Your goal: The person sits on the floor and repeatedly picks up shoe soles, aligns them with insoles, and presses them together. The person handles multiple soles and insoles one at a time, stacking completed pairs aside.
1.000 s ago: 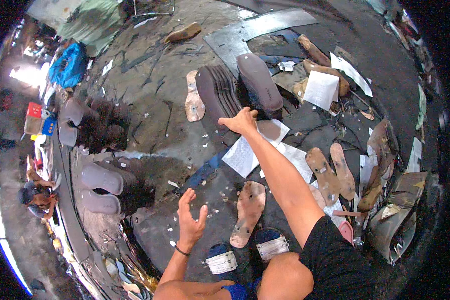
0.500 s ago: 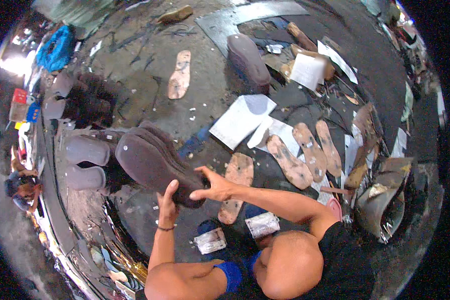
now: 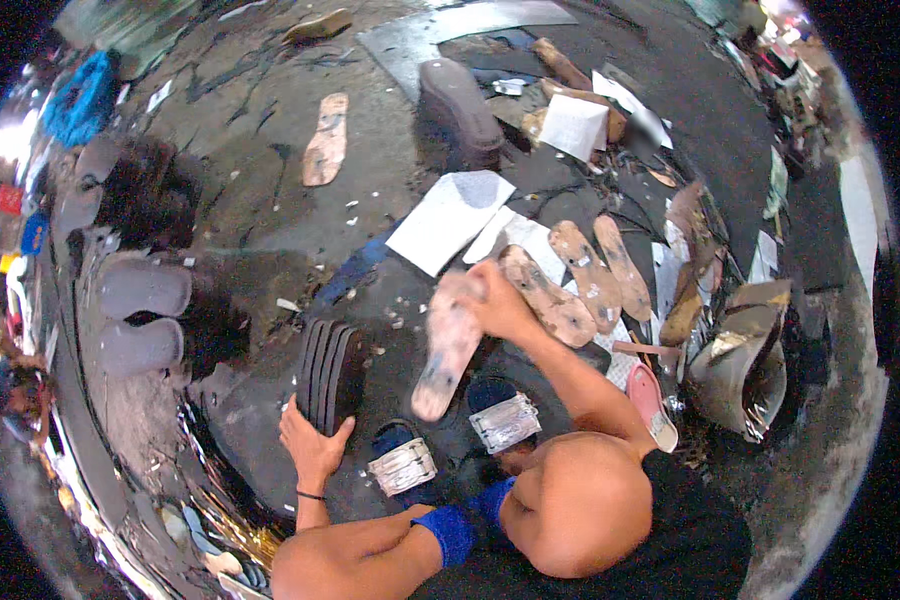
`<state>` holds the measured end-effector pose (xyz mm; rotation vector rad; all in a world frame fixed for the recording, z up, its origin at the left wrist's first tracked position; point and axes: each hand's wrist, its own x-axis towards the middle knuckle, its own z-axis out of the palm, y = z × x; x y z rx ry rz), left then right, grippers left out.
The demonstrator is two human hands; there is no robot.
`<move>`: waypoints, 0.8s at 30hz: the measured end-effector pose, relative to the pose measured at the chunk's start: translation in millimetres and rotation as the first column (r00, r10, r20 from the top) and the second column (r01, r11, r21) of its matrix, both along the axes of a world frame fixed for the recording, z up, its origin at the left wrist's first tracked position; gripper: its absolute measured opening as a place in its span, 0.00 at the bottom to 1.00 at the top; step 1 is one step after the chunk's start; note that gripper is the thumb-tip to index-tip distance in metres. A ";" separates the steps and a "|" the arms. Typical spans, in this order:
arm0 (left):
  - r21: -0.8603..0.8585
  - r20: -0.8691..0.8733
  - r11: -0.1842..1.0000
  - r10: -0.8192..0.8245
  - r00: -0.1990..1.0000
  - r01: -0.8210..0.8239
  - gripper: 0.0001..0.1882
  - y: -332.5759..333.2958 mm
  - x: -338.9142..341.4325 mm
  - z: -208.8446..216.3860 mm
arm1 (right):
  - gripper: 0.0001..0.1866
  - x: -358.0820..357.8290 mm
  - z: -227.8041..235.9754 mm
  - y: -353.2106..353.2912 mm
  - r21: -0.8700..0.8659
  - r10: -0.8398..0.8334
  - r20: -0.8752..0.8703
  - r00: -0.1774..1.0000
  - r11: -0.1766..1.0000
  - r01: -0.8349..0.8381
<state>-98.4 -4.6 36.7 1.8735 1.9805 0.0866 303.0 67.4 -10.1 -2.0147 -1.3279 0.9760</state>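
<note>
A stack of dark brown shoe soles point(image 3: 328, 370) stands on edge on the ground, its layered sides facing up. My left hand point(image 3: 313, 442) is wrapped round the near end of it, thumb on the right side. In front of me to the right, my right hand point(image 3: 502, 308) grips the upper end of a tan sole-shaped template point(image 3: 444, 355) with dark spots. That template is slightly blurred and looks partly raised. Just below it are my two feet in dark sandals with pale straps, the left sandal point(image 3: 402, 462) and the right sandal point(image 3: 505, 420).
More tan templates point(image 3: 585, 262) lie to the right beside white paper sheets point(image 3: 450, 222). Another template point(image 3: 327, 140) and a dark sole stack point(image 3: 458, 115) lie farther off. Grey-brown soles point(image 3: 145, 290) stand at left. An open sack point(image 3: 740, 365) and a pink slipper point(image 3: 648, 400) are at right.
The sole stack has come nearer and turned onto its edge under my left hand. My right hand has let go of it and moved right, taking hold of the tan template. The view shifted slightly.
</note>
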 end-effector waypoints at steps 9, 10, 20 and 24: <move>-0.657 0.588 0.624 0.075 0.805 0.422 0.54 126.0 94.0 11.4 | 0.27 40.1 174.0 42.5 0.755 -0.286 -0.213 0.934 0.559 0.343; -0.707 0.575 0.560 0.098 0.812 0.433 0.55 131.9 97.9 3.7 | 0.28 38.1 184.6 41.6 0.781 -0.289 -0.230 0.929 0.515 0.354; 0.179 0.628 0.980 -0.178 0.758 0.082 0.19 99.7 122.9 108.3 | 0.07 -19.4 128.8 68.8 -0.091 -0.167 -0.978 0.129 0.886 0.455; 0.105 0.647 0.994 -0.086 0.758 0.023 0.32 64.9 96.8 49.6 | 0.09 -18.7 44.2 43.0 0.214 -0.033 -0.299 0.954 0.972 0.100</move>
